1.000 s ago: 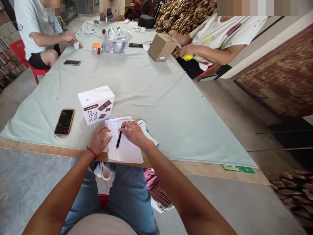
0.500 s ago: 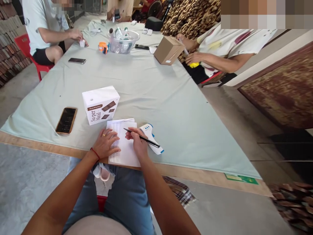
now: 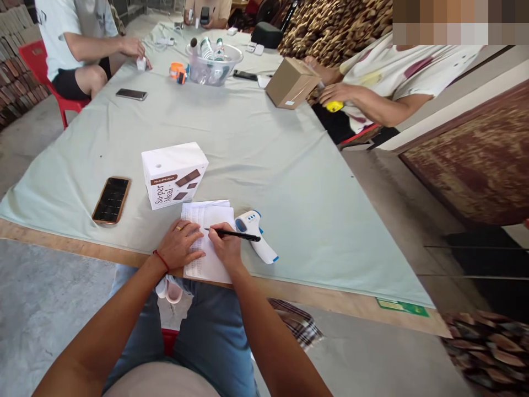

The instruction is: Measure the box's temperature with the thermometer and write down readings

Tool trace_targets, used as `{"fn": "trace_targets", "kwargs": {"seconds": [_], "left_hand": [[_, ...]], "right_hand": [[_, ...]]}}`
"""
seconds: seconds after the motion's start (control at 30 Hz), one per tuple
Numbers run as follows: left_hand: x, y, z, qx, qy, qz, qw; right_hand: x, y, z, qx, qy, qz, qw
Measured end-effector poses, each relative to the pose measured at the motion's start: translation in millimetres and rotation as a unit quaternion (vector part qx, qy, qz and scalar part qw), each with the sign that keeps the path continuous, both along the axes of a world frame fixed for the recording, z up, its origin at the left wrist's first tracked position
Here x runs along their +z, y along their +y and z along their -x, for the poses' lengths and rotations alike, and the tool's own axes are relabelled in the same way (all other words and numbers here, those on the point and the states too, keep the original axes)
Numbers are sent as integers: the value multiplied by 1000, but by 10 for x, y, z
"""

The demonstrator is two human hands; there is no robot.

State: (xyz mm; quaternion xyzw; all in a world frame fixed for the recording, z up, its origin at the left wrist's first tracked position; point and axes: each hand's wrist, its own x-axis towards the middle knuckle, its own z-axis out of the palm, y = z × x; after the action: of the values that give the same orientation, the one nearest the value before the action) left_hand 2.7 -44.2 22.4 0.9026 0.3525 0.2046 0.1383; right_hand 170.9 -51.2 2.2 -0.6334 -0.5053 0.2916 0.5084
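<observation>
My left hand [image 3: 182,242] lies spread on the left side of a white notepad [image 3: 210,264] at the table's front edge. Small writing shows on the sheet near its fingers. A black pen [image 3: 239,235] is pinched in my right hand [image 3: 224,245], which rests on the right part of the paper; the pen's tip points left at the page. Just right of that hand lies a white and blue infrared thermometer [image 3: 257,237]. Behind the pad stands a white "Super Meal" box [image 3: 176,176].
A phone [image 3: 111,200] lies left of the box, another phone [image 3: 131,94] farther off. Toward the back are an orange tape roll [image 3: 177,72], a clear basin [image 3: 212,65] of bottles and a cardboard box [image 3: 291,84]. People sit around the table; one holds a yellow thing [image 3: 334,106].
My right hand has moved left and lowered the pen toward the paper, uncovering more of the thermometer. My left hand has stayed in place.
</observation>
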Motion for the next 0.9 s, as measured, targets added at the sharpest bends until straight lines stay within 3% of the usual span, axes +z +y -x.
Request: {"fn": "trace_targets", "kwargs": {"seconds": [0.33,0.9], "left_hand": [[4,-7,-9,6,0,-9,1000],[-7,-6,4,11,15,-17,1000]], "right_hand": [[-1,1,-3,12,0,24,1000],[-8,5,-7,4,-11,11,1000]]}}
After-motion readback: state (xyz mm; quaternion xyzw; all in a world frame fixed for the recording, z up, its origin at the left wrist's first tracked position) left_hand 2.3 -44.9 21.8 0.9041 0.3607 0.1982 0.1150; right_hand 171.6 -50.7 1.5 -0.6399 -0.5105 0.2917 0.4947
